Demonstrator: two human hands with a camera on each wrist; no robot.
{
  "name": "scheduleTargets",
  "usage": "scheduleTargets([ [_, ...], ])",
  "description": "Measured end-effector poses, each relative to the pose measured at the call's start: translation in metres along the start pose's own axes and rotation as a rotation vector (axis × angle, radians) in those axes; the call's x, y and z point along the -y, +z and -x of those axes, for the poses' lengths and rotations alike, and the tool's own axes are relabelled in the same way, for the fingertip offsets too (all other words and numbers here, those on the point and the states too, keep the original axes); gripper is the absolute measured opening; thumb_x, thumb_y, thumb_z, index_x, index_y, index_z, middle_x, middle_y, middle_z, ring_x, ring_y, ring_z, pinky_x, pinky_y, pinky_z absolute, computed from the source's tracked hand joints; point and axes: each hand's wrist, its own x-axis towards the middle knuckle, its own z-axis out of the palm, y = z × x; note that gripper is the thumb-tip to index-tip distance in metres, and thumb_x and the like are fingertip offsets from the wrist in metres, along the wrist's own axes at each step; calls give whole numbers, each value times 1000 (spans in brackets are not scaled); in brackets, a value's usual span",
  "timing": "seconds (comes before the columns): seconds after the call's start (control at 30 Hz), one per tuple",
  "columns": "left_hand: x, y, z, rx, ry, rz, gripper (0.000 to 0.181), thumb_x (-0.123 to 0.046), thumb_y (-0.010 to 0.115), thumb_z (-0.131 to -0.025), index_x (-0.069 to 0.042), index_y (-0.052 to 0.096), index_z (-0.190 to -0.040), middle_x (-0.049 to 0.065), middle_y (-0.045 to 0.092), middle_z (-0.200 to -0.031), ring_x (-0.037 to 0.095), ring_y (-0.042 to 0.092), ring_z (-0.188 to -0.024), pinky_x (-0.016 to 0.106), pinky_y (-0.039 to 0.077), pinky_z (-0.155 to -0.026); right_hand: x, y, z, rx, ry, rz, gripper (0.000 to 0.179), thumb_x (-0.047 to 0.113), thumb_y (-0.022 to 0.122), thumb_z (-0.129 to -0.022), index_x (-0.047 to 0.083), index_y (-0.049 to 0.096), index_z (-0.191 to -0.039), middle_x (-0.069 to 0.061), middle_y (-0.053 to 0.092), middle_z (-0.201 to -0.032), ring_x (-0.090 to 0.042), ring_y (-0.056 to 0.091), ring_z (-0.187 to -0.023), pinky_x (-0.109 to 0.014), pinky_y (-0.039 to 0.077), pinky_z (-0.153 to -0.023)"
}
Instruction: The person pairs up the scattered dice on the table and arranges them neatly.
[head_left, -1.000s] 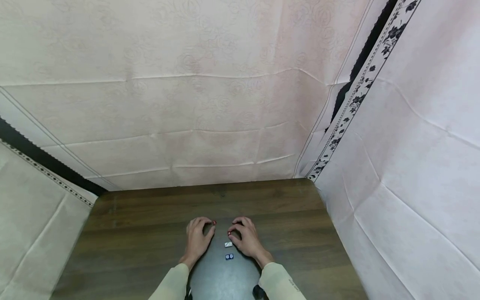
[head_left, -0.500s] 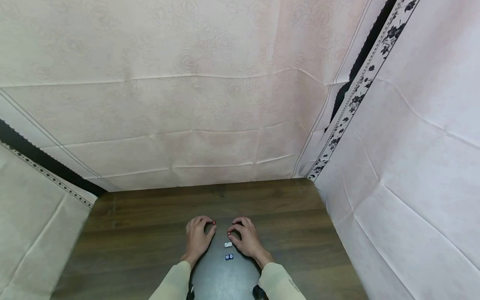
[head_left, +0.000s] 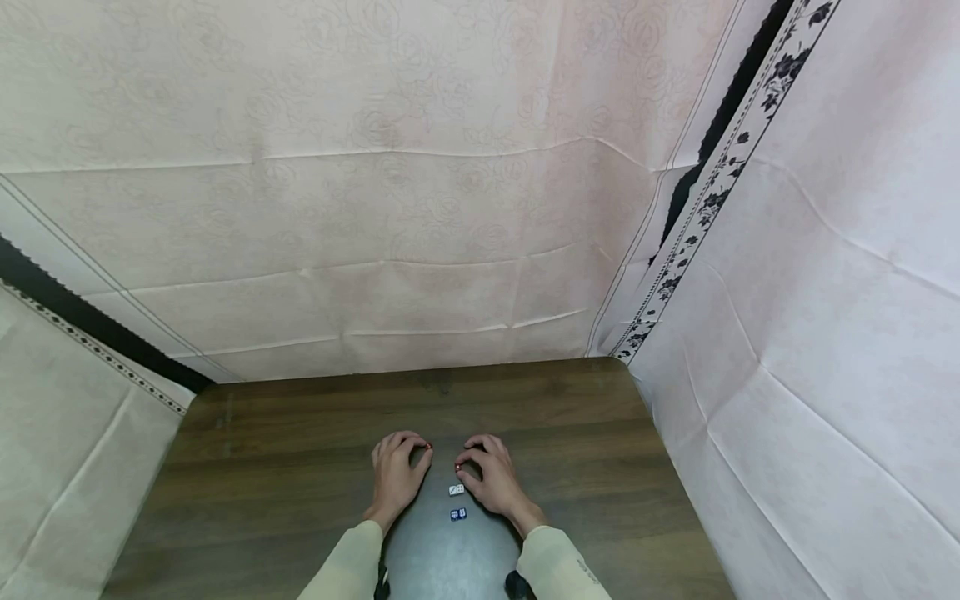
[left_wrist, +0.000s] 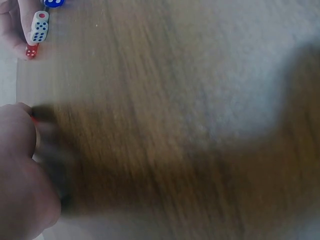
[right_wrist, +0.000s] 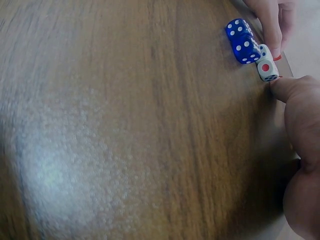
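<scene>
My left hand (head_left: 395,477) pinches a red die (head_left: 430,446) between thumb and index finger, and the fingertips cover most of it. Opposite, my right hand (head_left: 492,477) holds a second red die (head_left: 458,467) at its fingertips; its white pips show as a red die (left_wrist: 31,51) in the left wrist view. A pair of white dice (head_left: 457,490) lies side by side near the right thumb. Nearer to me, two blue dice (head_left: 458,515) sit together on the wooden table. The right wrist view shows the blue dice (right_wrist: 242,41) beside the white dice (right_wrist: 266,67).
The brown wood-grain table (head_left: 285,450) has a bright glare patch in front of me. Pale patterned cloth (head_left: 420,208) hangs behind its far edge, with more white cloth (head_left: 840,350) at the right side.
My left hand's index fingertip has shifted slightly over its red die, hiding more of it. My right hand and the white and blue dice stay put.
</scene>
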Motion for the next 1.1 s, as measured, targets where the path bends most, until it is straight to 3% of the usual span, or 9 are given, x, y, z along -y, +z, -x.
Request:
scheduleTargets([
  [0.23, 1, -1, 0, -5, 34, -7, 10, -16, 90, -97, -11, 84, -103, 13, 78, -120, 41, 66, -122, 70, 39, -118, 1, -1, 0, 5, -2, 3, 10, 18, 86, -102, 18, 83, -112, -11, 69, -141, -36, 58, -139, -62, 45, -118],
  [0.63, -13, -8, 8, 149, 97, 49, 8, -19, 90, -99, -19, 86, -105, 4, 79, -120, 35, 68, -125, 70, 44, -117, 1, -2, -1, 1, 8, 10, 9, 17, 86, -102, 18, 84, -111, -10, 69, -141, -35, 57, -139, -62, 46, -117],
  [0.87, -15, -4, 15, 166, 146, 55, 9, -19, 91, -97, -20, 86, -105, 4, 79, -121, 36, 67, -127, 73, 43, -116, 2, -3, 0, 23, 24, 12, 10, 19, 85, -103, 18, 84, -113, -10, 68, -142, -35, 56, -140, -63, 45, -118],
  [1.1, -18, -3, 19, 174, 150, 31, 10, -21, 92, -96, -21, 87, -105, 4, 79, -123, 36, 66, -130, 73, 39, -119, 2, -2, 0, 35, 44, -1, 10, 20, 83, -105, 19, 83, -115, -10, 68, -144, -35, 55, -143, -64, 44, -120],
])
